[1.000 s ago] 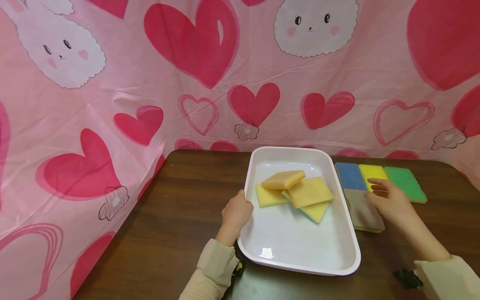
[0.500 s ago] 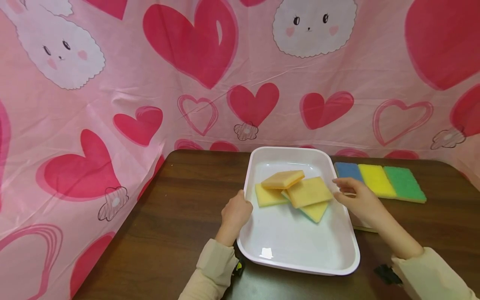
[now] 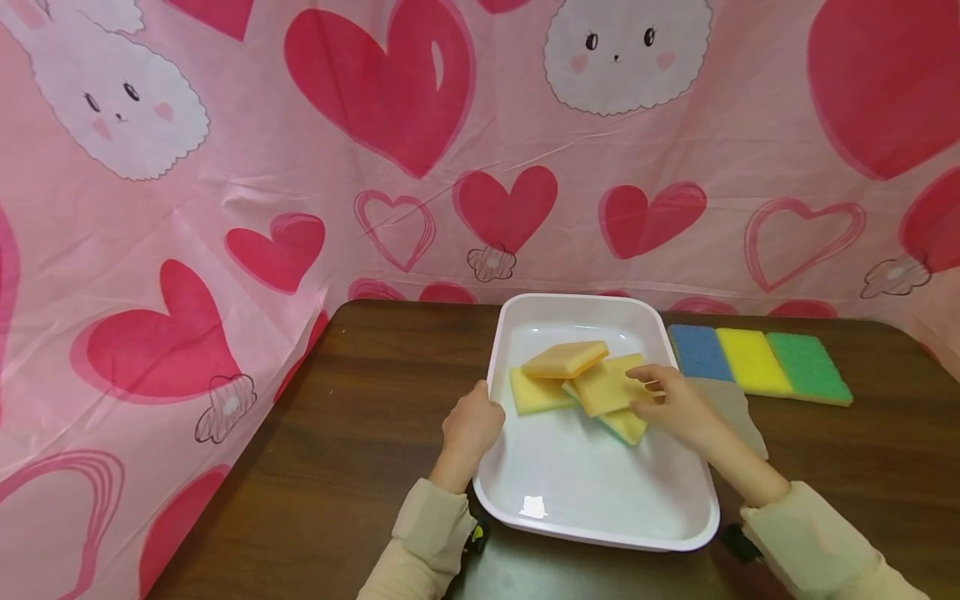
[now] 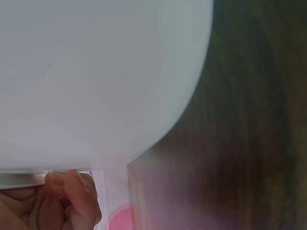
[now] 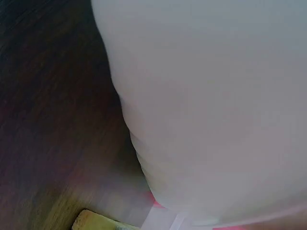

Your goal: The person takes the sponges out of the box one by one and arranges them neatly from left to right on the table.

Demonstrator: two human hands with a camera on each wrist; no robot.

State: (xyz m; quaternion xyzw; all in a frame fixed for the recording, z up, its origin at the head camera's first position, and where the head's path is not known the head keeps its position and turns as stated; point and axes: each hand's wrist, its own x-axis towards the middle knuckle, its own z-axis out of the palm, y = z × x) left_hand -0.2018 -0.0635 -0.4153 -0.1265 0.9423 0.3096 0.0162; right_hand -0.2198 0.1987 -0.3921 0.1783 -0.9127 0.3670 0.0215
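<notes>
A white tray (image 3: 592, 492) stands on the brown table; its wall fills much of both wrist views. My left hand (image 3: 474, 425) grips the tray's left rim, and its curled fingers (image 4: 79, 191) show at the rim in the left wrist view. Inside the tray lies a loose pile of yellow sponges: one tilted on top (image 3: 566, 359), one flat at the left (image 3: 540, 392), others overlapping at the right. My right hand (image 3: 678, 408) reaches over the right rim, thumb and fingers parted at the right corner of the upper right sponge (image 3: 611, 383), which they partly hide.
To the right of the tray several sponges lie flat on the table (image 3: 360, 433): blue (image 3: 701, 350), yellow (image 3: 753, 360), green (image 3: 810, 367) and grey (image 3: 731, 408), the grey one partly behind my right wrist. A pink heart-patterned cloth (image 3: 420, 208) hangs behind and at the left.
My right hand has moved left from over the grey sponge, across the tray's right rim, to the sponge pile. My left hand and the tray have stayed in place.
</notes>
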